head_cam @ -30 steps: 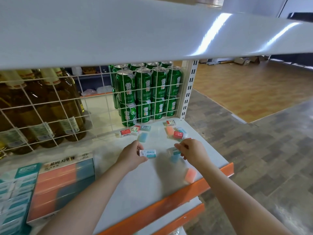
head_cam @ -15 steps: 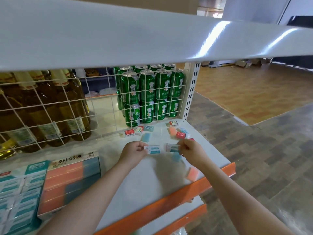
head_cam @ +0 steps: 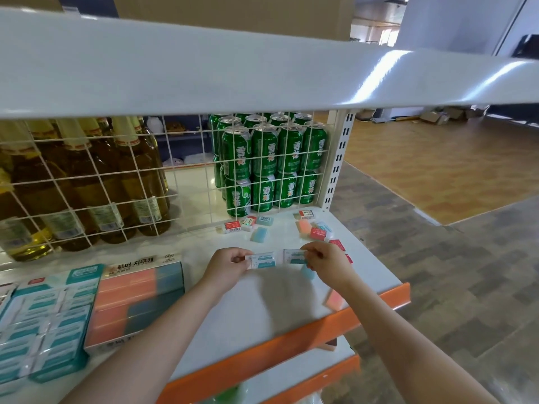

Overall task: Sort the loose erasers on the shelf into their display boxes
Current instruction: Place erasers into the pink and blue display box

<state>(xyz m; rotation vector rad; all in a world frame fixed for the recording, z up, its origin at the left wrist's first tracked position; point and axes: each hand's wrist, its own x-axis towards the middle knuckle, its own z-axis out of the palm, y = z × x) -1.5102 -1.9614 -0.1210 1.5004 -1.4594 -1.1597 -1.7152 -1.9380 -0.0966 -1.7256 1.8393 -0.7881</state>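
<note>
Two hands met above the white metal shelf (head_cam: 277, 304), each pinching one eraser. Left hand (head_cam: 226, 265) held a white-and-teal sleeved eraser (head_cam: 262, 261); right hand (head_cam: 328, 265) held its twin (head_cam: 295, 256), the two end to end and touching. Print on both sleeves was too blurred to read. Right fingers hid part of a pale blue eraser (head_cam: 308, 272) lying beneath. Loose erasers, red-sleeved (head_cam: 318, 233) and bare coral (head_cam: 335, 299), were scattered near the right edge. Far left, the teal display box (head_cam: 43, 325) was cut off by the frame, beside the coral-and-teal display box (head_cam: 137, 298).
</note>
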